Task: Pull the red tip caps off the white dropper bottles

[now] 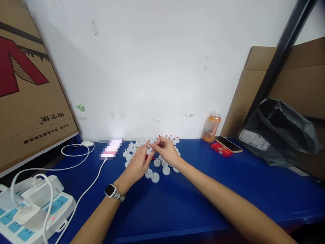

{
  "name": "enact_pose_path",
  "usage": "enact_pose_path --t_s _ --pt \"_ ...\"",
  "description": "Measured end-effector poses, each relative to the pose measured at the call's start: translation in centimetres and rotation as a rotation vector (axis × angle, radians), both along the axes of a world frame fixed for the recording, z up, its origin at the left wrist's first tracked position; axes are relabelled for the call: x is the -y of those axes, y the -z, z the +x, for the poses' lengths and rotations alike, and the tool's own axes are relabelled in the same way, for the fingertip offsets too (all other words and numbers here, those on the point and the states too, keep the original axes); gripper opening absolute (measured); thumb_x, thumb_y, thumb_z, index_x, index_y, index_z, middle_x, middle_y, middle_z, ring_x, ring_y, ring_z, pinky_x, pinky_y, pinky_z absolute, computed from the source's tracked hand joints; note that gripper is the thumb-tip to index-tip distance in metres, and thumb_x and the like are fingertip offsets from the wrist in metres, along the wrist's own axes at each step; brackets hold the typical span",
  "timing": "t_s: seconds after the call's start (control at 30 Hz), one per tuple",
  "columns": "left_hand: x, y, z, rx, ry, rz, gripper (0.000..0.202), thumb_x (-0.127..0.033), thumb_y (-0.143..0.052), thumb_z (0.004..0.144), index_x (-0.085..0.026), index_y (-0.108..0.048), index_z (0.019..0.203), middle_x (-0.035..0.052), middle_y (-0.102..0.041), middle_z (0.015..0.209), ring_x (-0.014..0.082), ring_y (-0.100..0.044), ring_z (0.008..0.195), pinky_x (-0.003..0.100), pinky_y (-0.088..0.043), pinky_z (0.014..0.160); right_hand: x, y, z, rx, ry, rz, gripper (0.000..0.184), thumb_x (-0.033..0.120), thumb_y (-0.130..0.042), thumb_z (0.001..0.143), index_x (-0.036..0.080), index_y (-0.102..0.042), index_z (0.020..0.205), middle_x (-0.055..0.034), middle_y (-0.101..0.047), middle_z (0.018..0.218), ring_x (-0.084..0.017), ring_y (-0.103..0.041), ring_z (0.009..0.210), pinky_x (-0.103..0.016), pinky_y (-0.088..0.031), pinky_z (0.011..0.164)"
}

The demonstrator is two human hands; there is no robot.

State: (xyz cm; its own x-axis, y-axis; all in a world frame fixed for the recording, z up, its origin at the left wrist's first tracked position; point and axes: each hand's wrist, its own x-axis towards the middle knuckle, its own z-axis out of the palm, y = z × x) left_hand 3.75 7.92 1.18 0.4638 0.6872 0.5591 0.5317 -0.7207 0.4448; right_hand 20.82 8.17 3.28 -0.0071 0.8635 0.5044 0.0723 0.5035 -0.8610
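My left hand (138, 161), with a watch (110, 190) on its wrist, is closed round a white plastic nozzle cap (149, 151). At the top of that cap, my right hand (166, 150) pinches with thumb and forefinger; whatever sits between those fingertips is too small to make out. Around both hands lie several loose white nozzle caps (155, 177), most standing spout up. Behind my right hand, several caps carry small red tips (171, 136). Some red pieces (152, 158) show under my hands, partly hidden.
A lit phone (111, 149) on a white cable lies left, near a power strip (57, 217). An orange drink bottle (212, 127), a red packet (221, 149), a dark phone (229, 144) and a black plastic bag (279, 132) stand right. Cardboard (33, 101) flanks the blue table (172, 210).
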Motion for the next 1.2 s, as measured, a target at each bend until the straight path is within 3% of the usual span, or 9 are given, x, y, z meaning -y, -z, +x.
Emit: enact_pose_path --t_s 0.1,0.17,0.3,0.53,0.67,0.77,0.93,1.1,1.2 --pt "-0.5 -0.5 -1.1 0.007 -0.072 0.011 0.064 -0.047 -0.048 0.097 -0.023 -0.024 0.151 0.0107 -0.056 0.125 0.0256 -0.053 0.112 0.046 -0.045 0.1 -2.3 -0.3 2.6 0.279 0.213 0.063 0.019 0.035 -0.066 0.081 0.019 -0.058 0.072 0.0004 -0.064 0.067 -0.013 -0.058 0.063 -0.025 -0.042 0.059" --pt "-0.8 -0.9 -1.8 0.002 -0.113 0.026 0.051 -0.046 -0.048 0.096 -0.023 -0.041 0.141 0.0086 -0.059 0.118 0.0249 -0.053 0.109 0.045 -0.045 0.097 -4.1 -0.3 4.3 0.447 0.311 0.011 0.013 0.028 -0.064 0.081 0.019 -0.06 0.073 -0.0003 -0.065 0.067 -0.014 -0.059 0.063 -0.025 -0.042 0.06" --pt "-0.9 -1.5 -2.5 -0.032 -0.101 0.017 0.03 -0.044 -0.045 0.098 -0.023 -0.062 0.112 0.0061 -0.06 0.107 0.0242 -0.054 0.106 0.042 -0.046 0.093 -6.7 0.2 5.7 0.778 0.318 -0.045 0.006 0.024 -0.064 0.08 0.019 -0.063 0.076 -0.0018 -0.069 0.074 -0.014 -0.061 0.069 -0.024 -0.039 0.061" --pt "-0.7 -1.2 -1.9 -0.052 -0.029 0.016 0.027 -0.04 -0.046 0.097 -0.022 -0.066 0.103 0.0064 -0.06 0.105 0.0244 -0.053 0.105 0.045 -0.042 0.099 -6.6 0.0 4.6 1.142 0.287 -0.058 0.006 0.022 -0.063 0.082 0.02 -0.068 0.086 -0.0029 -0.073 0.086 -0.017 -0.063 0.079 -0.026 -0.038 0.07" --pt "-0.7 -1.1 -2.0 -0.082 -0.025 -0.023 0.028 -0.04 -0.046 0.097 -0.022 -0.068 0.096 0.0064 -0.059 0.102 0.0238 -0.053 0.102 0.043 -0.044 0.096 -6.5 -0.2 4.9 1.184 0.368 -0.052 0.015 0.018 -0.061 0.083 0.019 -0.069 0.095 -0.0066 -0.072 0.088 -0.021 -0.062 0.087 -0.03 -0.037 0.08" --pt "-0.7 -1.1 -2.1 -0.085 -0.035 -0.03 0.028 -0.04 -0.046 0.097 -0.023 -0.068 0.094 0.006 -0.058 0.102 0.0237 -0.053 0.101 0.043 -0.044 0.094 -6.3 -0.1 4.5 1.183 0.404 -0.008 0.019 0.026 -0.061 0.085 0.018 -0.068 0.1 -0.0096 -0.07 0.092 -0.024 -0.059 0.096 -0.033 -0.037 0.083" --pt "-0.9 -1.0 -2.4 -0.09 -0.049 -0.016 0.026 -0.038 -0.046 0.097 -0.023 -0.068 0.097 0.0055 -0.058 0.101 0.0233 -0.053 0.099 0.043 -0.043 0.094 -6.2 0.5 2.1 1.168 0.308 0.07 0.023 0.04 -0.062 0.087 0.02 -0.071 0.094 -0.0093 -0.07 0.094 -0.025 -0.057 0.1 -0.037 -0.037 0.088" --pt "-1.3 -0.7 -2.6 -0.098 -0.042 0.004 0.033 -0.041 -0.045 0.098 -0.022 -0.069 0.084 0.0062 -0.058 0.101 0.0231 -0.053 0.097 0.043 -0.043 0.094 -7.0 0.9 0.9 1.091 0.227 -0.013 0.013 0.024 -0.062 0.084 0.018 -0.072 0.081 -0.0064 -0.073 0.084 -0.021 -0.064 0.088 -0.032 -0.04 0.084" --pt "-1.1 -0.8 -2.5 -0.081 -0.054 0.018 0.031 -0.042 -0.045 0.098 -0.023 -0.068 0.095 0.0064 -0.058 0.104 0.0241 -0.053 0.101 0.044 -0.043 0.095 -6.4 0.8 1.2 0.893 0.238 0.008 0.012 0.023 -0.062 0.083 0.018 -0.073 0.081 -0.0052 -0.074 0.082 -0.018 -0.064 0.078 -0.029 -0.043 0.075"
